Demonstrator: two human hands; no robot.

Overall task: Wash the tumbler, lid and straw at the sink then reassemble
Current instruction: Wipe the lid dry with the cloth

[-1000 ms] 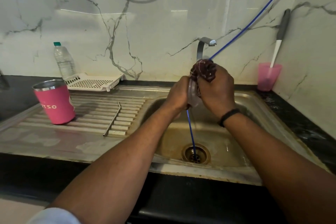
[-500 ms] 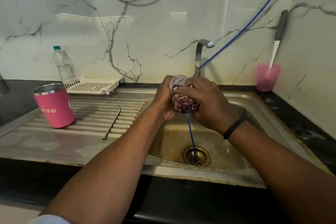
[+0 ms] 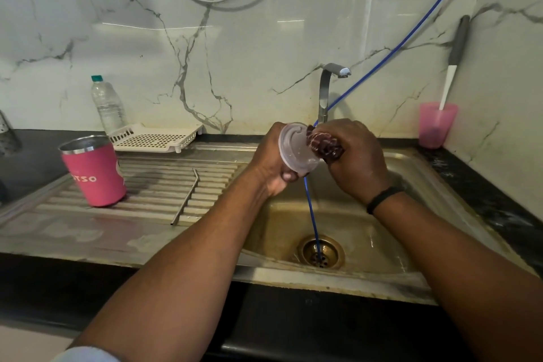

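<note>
- Marble wall stood behind a steel sink (image 3: 411,173), with a ribbed drainboard (image 3: 152,182) to its left set into the dark counter (image 3: 484,194).
- Your left hand (image 3: 271,164) held the lid (image 3: 295,147) above the basin, its grip curled around the lid's lower left edge with a thumb under the rim.
- Your right hand (image 3: 357,156) was closed tight around a dark red scrubber (image 3: 324,144), which pressed against the lid's right edge.
- The lid lay directly left of the scrubber, touching it, so I judge the next wipe depended on turning the lid with the left hand while the right swept across it.
- The lid's round face tilted up and toward you; it had no long axis.
- The lid looked translucent, pale and wet, with a curved opening near its top.
- The tumbler (image 3: 95,170) stood upright on the drainboard, well apart from both hands, pink with a steel rim and an open mouth.
- The straw (image 3: 186,197) lay flat on the ribs between tumbler and basin, long axis running away from you, bent tip at the far end; your left hand was nearer to it.
- A thin blue tube (image 3: 311,209) ran down into the drain.
- I could not tell whether the tap (image 3: 332,76) was running.
</note>
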